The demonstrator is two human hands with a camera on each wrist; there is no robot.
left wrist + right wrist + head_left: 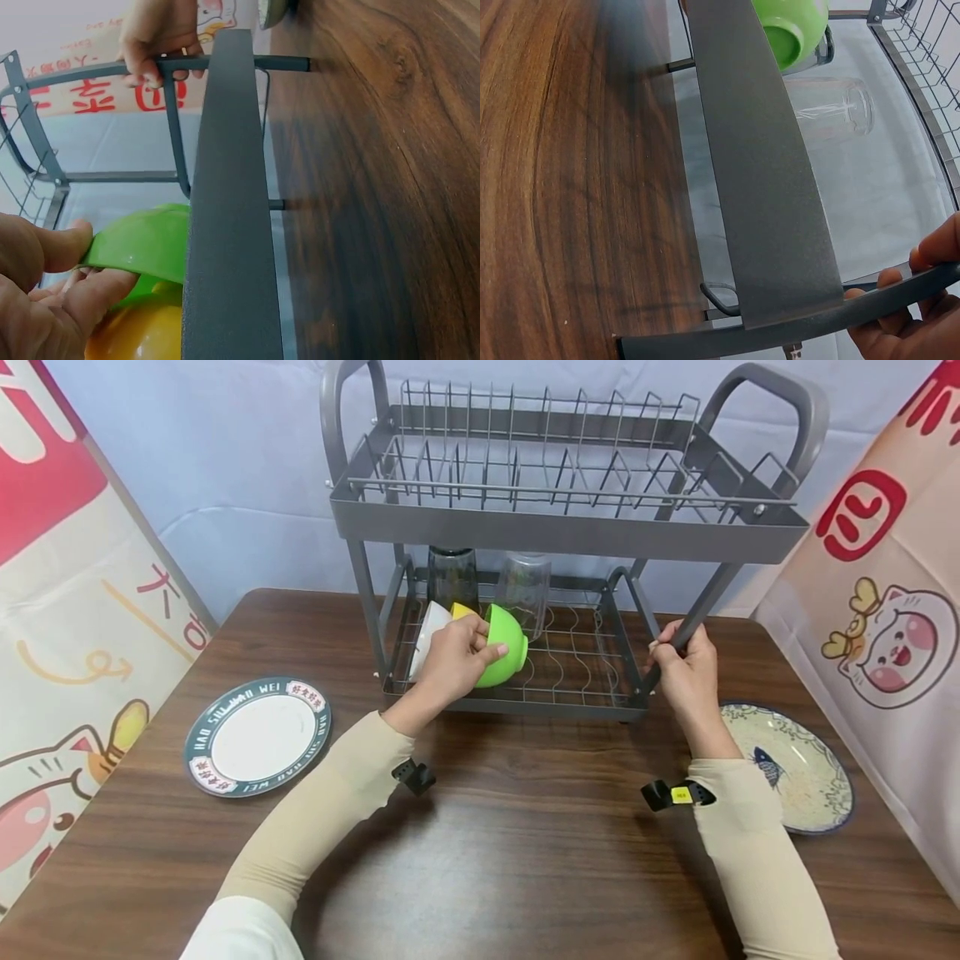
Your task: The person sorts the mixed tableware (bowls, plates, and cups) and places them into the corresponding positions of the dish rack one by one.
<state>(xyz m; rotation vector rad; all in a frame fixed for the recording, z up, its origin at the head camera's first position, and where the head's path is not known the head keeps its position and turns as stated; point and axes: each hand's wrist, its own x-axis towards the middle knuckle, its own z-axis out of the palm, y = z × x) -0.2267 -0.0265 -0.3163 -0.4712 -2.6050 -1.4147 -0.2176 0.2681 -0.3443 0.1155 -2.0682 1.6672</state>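
My left hand [455, 662] pinches the rim of a green bowl [508, 647], thumb on one side and fingers on the other. The bowl is tipped on its side in the lower tier of a grey two-tier dish rack [570, 533]. Left of it are a yellow bowl [139, 334] and a white bowl [429, 639], partly hidden by the hand. My right hand [686, 672] grips the rack's right front leg, its fingers curled round the bar in the right wrist view. Behind the bowls stand a dark glass [452, 578] and a clear glass [832, 109].
A green-rimmed white plate [262, 737] lies on the wooden table [480, 835] left of the rack. On the right is a patterned oval plate [806, 768], partly behind the right forearm. Wire dividers [555, 468] line the upper tier. Printed cloths hang at both sides.
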